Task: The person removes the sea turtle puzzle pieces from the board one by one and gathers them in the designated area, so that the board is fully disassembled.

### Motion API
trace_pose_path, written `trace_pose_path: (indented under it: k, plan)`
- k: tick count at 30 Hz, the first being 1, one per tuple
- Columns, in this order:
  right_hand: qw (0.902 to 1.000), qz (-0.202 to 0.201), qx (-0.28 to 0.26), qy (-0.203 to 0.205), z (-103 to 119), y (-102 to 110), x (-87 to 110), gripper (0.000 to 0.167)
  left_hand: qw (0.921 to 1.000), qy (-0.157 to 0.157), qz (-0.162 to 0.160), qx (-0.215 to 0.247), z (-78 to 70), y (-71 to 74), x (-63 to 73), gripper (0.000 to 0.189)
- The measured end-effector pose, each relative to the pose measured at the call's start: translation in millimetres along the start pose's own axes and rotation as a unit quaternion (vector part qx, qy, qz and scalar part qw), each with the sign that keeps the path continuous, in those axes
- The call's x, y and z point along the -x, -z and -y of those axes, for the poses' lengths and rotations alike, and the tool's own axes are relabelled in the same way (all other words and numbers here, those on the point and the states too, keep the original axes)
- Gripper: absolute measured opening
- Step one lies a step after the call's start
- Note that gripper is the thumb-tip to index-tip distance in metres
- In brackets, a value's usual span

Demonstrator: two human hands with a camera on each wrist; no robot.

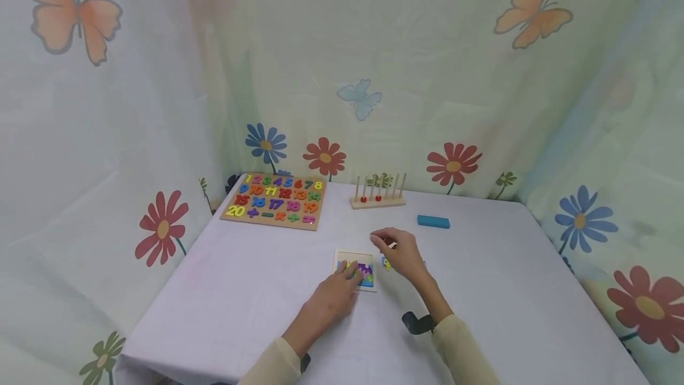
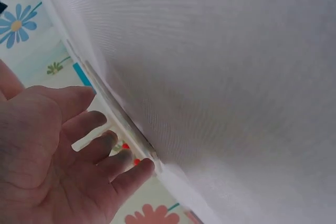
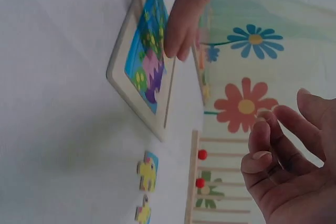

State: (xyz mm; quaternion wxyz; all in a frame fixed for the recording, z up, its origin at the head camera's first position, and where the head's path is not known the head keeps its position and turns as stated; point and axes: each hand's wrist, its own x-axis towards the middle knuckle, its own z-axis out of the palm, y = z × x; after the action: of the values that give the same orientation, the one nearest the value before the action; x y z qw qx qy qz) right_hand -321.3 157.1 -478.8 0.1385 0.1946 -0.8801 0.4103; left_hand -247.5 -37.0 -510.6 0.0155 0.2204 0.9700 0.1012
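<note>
Fingers (image 1: 354, 267) of the left hand (image 1: 331, 299) reach over the near left part of a small wooden puzzle tray (image 1: 352, 253), spread and gently bent, the tips down at its coloured pieces (image 1: 366, 271); this hand grips nothing visible. The right hand (image 1: 402, 252) is raised just beyond the tray's right side, its fingers loosely curled and the thumb near the index finger but, in the right wrist view, apart from it; it shows nothing in its hold.

The tray lies flat in front of the person, partly covered by the left hand and between the two hands. Blue, purple, pink and green show in its picture, with bare wood at the far end. Two loose puzzle pieces (image 3: 148, 172), yellow and blue, lie on the cloth just right of the tray, partly hidden by the right hand in the head view.

Farther out, a number board (image 1: 271, 221) lies beyond and to the left, a pegged rack (image 1: 392, 202) with two red beads (image 1: 364, 199) stands straight ahead, and a blue block (image 1: 433, 222) lies to the right. White cloth (image 1: 230, 290) covers the table; a flowered curtain (image 1: 299, 34) surrounds it.
</note>
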Motion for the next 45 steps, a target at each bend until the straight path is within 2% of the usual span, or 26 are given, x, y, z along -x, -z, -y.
trace_pose_path:
  k: [3, 5, 10, 17, 23, 25, 27, 30, 32, 34, 39, 45]
  plan:
    - [0.9986, 0.044, -0.024, 0.02, 3, -13, -3.4, 0.014, 0.9996, -0.006, -0.007, -0.028, -0.6, 3.1, 4.1, 0.049]
    - [0.9971, 0.067, -0.031, 0.018, 3, -19, -3.6, 0.013, 0.9988, -0.006, -0.004, -0.048, -2.7, 4.4, 6.9, 0.049]
    - [0.9943, 0.106, -0.015, -0.006, -2, -25, 0.7, 0.012, 0.9971, -0.001, 0.001, -0.077, -11.0, 1.6, 13.0, 0.05]
    - [0.9882, 0.152, -0.019, -0.008, -5, -36, 0.4, 0.014, 0.9943, 0.011, -0.012, -0.105, -14.8, -0.1, 19.2, 0.052]
    - [0.9857, 0.164, -0.025, -0.029, -3, -46, -3.3, 0.016, 0.996, 0.01, -0.021, -0.086, -7.5, -2.8, 19.1, 0.05]
    - [0.9856, 0.165, -0.024, -0.027, -3, -49, -3.8, 0.016, 0.9957, 0.001, -0.036, -0.086, -0.3, -12.8, 14.8, 0.047]
    - [0.9856, 0.166, -0.021, -0.024, -5, -51, -3.6, 0.017, 0.9957, -0.002, -0.041, -0.083, 1.9, -13.5, 14.5, 0.046]
    - [0.9858, 0.166, -0.017, -0.021, -8, -53, -3.3, 0.019, 0.9963, 0.0, -0.036, -0.079, 2.9, -12.1, 15.1, 0.046]
    - [0.9859, 0.165, -0.018, -0.019, -10, -55, -3.0, 0.02, 0.9974, 0.011, -0.019, -0.069, -1.7, -1.6, 19.1, 0.048]
    - [0.9861, 0.164, -0.02, -0.018, -11, -56, -3.0, 0.02, 0.9976, 0.016, -0.011, -0.066, -2.3, 0.5, 19.7, 0.048]
    - [0.9868, 0.16, -0.019, -0.011, -14, -60, -4.0, 0.022, 0.9978, 0.015, -0.015, -0.062, -1.4, 2.9, 20.7, 0.045]
    - [0.9866, 0.161, -0.007, -0.025, -13, -66, -6.1, 0.02, 0.9978, 0.027, -0.007, -0.061, -1.1, 7.4, 22.5, 0.044]
